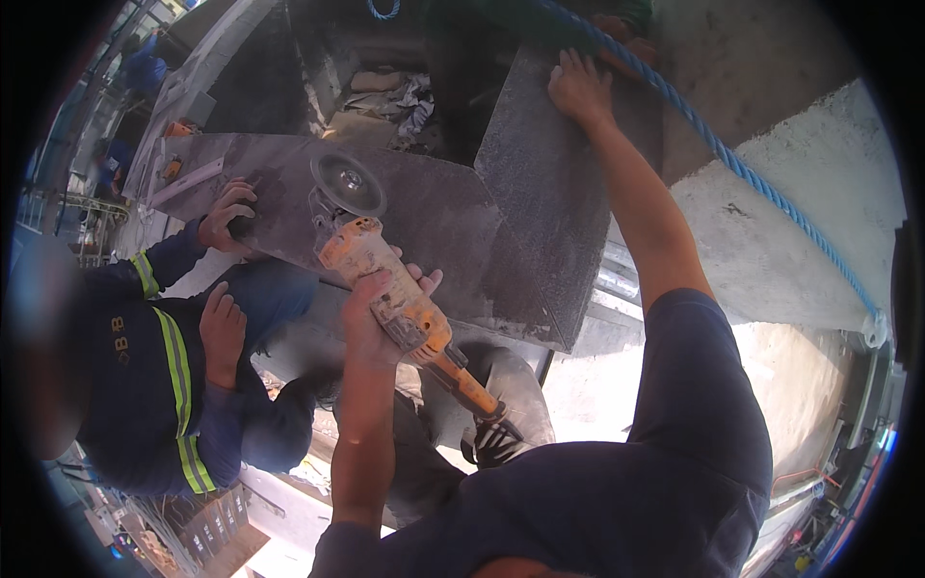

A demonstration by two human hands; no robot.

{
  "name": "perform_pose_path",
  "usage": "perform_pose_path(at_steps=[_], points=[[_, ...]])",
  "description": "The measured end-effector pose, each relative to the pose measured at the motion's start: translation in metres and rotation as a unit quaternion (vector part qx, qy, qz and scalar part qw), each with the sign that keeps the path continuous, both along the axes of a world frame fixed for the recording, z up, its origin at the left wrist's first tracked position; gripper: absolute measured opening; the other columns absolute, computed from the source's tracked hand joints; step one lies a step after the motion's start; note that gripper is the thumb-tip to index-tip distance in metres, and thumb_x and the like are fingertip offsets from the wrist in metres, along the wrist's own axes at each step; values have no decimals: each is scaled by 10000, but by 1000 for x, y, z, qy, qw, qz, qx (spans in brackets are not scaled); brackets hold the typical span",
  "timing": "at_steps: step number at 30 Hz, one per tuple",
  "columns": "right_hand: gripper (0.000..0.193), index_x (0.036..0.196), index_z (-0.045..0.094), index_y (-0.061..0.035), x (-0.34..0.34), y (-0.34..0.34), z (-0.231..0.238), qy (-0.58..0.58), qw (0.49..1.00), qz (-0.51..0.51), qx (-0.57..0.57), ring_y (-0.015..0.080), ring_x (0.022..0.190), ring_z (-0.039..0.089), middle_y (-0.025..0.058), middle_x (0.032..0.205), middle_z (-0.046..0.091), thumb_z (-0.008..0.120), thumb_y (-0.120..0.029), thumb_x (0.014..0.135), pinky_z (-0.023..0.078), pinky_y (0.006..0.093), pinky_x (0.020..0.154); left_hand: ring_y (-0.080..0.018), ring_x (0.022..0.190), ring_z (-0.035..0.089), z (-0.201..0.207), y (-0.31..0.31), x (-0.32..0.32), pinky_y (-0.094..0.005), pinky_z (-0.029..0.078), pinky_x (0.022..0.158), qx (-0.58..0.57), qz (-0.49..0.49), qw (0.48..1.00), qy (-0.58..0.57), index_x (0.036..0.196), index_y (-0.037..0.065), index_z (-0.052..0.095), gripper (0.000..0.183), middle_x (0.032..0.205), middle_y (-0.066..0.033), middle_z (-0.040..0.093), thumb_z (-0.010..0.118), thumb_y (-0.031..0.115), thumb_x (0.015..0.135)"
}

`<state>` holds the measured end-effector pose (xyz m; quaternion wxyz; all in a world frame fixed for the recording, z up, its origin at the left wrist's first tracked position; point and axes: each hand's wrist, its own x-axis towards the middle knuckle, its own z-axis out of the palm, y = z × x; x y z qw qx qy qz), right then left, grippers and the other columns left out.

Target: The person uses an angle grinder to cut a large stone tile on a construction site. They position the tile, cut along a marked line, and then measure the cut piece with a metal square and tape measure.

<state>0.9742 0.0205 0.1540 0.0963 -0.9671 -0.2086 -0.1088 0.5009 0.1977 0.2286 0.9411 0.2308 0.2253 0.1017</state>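
My left hand [364, 306] is wrapped around the body of an orange, dust-covered angle grinder [366, 249]. The grinder's cutting disc [369, 196] points away from me, over a dark grey stone slab [438, 231]; whether the disc touches it, I cannot tell. With fingers stretched out, my right hand [583, 89] lies on the far part of an adjoining dark slab panel [544, 183]. The two panels meet along a slanted seam. At the left, a co-worker's hand [229, 214] rests on the near edge of the slab.
A co-worker in a dark jacket with reflective stripes [175, 371] is close on my left. A blue rope [718, 144] runs diagonally past my right arm to a concrete wall [819, 178]. Beyond the slab is a dark recess holding debris [385, 101].
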Motion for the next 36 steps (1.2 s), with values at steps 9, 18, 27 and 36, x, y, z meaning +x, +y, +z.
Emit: perform_pose_path(at_steps=[9,18,27,36], points=[[634,1704,409,-113,-98,-37,-9,-6,999,44,4,381,1670,313,123,1799,367,411,-398,1139,218,740,1312,-321,948,725,1,-1,2,-581,465,1204,51,23,998,15,1281,50,633,425,1008,-150,718,738,239,916],[609,1662,456,-107,-42,-20,30,3,997,66,48,385,1664,323,136,1774,397,419,-401,1129,302,739,1271,-320,963,740,3,-2,2,-509,582,1046,20,15,1000,18,1264,45,635,406,1015,-155,716,763,224,922],[631,1722,380,-92,-30,-13,9,0,999,28,-24,377,1680,294,116,1816,337,365,-375,1158,244,683,1333,-299,877,748,6,-4,-11,-509,601,1023,12,10,999,28,1248,31,638,384,970,-156,734,766,204,930],[635,1714,376,-62,-222,-64,24,15,996,87,-14,368,1688,269,169,1804,341,381,-396,1173,226,632,1352,-316,1006,712,0,-4,-1,-587,483,1186,49,2,999,8,1201,65,649,379,1039,-121,682,770,302,932]])
